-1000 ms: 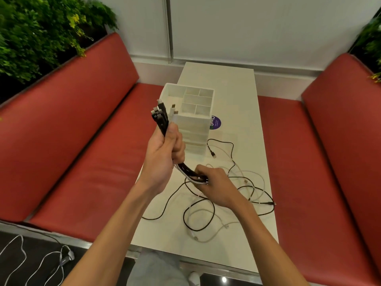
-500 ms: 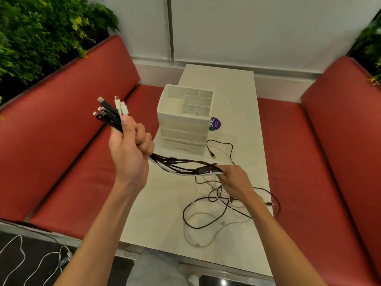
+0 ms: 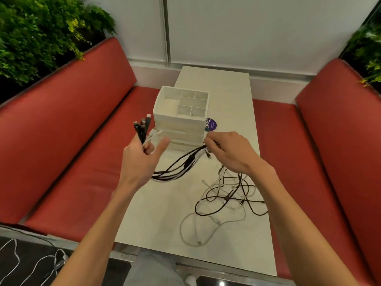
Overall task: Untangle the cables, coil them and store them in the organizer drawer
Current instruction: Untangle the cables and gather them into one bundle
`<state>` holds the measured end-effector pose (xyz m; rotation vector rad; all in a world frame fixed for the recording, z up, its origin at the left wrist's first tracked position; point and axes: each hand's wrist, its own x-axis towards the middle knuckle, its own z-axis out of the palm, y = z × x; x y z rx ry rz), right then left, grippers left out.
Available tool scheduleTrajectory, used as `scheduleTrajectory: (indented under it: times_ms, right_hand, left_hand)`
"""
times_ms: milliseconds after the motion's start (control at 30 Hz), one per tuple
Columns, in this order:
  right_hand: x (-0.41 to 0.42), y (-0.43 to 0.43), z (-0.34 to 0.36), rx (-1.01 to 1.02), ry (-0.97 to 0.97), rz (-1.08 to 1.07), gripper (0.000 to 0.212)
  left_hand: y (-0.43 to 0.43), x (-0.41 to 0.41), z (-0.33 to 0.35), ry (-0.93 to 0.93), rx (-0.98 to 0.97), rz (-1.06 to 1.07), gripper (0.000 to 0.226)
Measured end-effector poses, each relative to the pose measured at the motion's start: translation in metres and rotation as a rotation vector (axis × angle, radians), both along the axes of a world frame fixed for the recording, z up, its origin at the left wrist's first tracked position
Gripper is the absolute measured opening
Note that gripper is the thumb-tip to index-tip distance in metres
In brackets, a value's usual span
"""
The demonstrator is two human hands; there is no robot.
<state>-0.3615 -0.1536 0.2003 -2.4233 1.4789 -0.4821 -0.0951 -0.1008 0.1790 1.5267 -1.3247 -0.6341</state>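
My left hand (image 3: 142,159) holds the plug ends of a bundle of black and white cables (image 3: 177,168), the connectors sticking up above my fingers, thumb spread outward. The bundle sags in a loop across to my right hand (image 3: 231,153), which pinches it just in front of the white organizer (image 3: 181,116). The organizer stands on the white table (image 3: 165,213), its top tray divided into compartments and its drawers shut below. A tangle of loose black and white cables (image 3: 226,201) lies on the table under my right wrist.
Red cushioned benches (image 3: 68,141) run along both sides of the narrow table. A purple round sticker (image 3: 212,125) sits on the table beside the organizer. Green plants fill the upper left and right corners. White cords lie on the dark floor at lower left.
My left hand came back rightward toward the organizer and loosened its thumb. My right hand rose toward the organizer, so the cable bundle now droops between both hands.
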Motion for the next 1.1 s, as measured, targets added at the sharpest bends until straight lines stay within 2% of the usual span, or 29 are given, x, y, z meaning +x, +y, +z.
scheduleTrajectory:
  times_ms: [133, 200, 300, 433, 533, 633, 833, 933, 1033, 1100]
  right_hand:
    - [0.023, -0.001, 0.027, -0.076, -0.012, 0.153, 0.032]
    - [0.028, -0.003, 0.038, -0.098, -0.057, 0.193, 0.031]
    - [0.025, -0.006, 0.044, -0.09, -0.154, 0.17, 0.031]
    - [0.015, 0.001, 0.026, 0.033, -0.293, 0.137, 0.03]
    - [0.005, 0.003, 0.008, 0.094, -0.359, 0.111, 0.043]
    - [-0.004, 0.001, -0.007, 0.162, -0.478, 0.09, 0.044]
    - [-0.013, -0.001, -0.03, 0.273, -0.482, 0.076, 0.047]
    - [-0.019, -0.002, -0.041, 0.3, -0.486, 0.053, 0.038]
    - [-0.021, -0.003, -0.046, 0.325, -0.584, 0.044, 0.021]
    - [-0.022, -0.003, -0.039, 0.284, -0.597, 0.028, 0.021]
  left_hand:
    - [-0.001, -0.032, 0.02, -0.006, 0.058, -0.294, 0.054]
    - [-0.004, -0.044, 0.023, -0.012, 0.047, -0.408, 0.04]
    - [-0.006, -0.05, 0.026, 0.089, -0.001, -0.475, 0.006]
    - [-0.003, -0.048, 0.032, 0.007, -0.108, -0.441, 0.029]
    - [-0.003, -0.043, 0.035, 0.018, -0.171, -0.377, 0.031]
    - [-0.002, -0.037, 0.04, 0.039, -0.219, -0.326, 0.031]
    - [-0.004, -0.026, 0.041, 0.244, -0.235, -0.229, 0.035]
    - [-0.005, -0.018, 0.037, 0.25, -0.236, -0.198, 0.033]
    - [-0.002, -0.011, 0.032, 0.177, -0.218, -0.187, 0.032]
    - [-0.002, -0.004, 0.028, 0.083, -0.191, -0.175, 0.029]
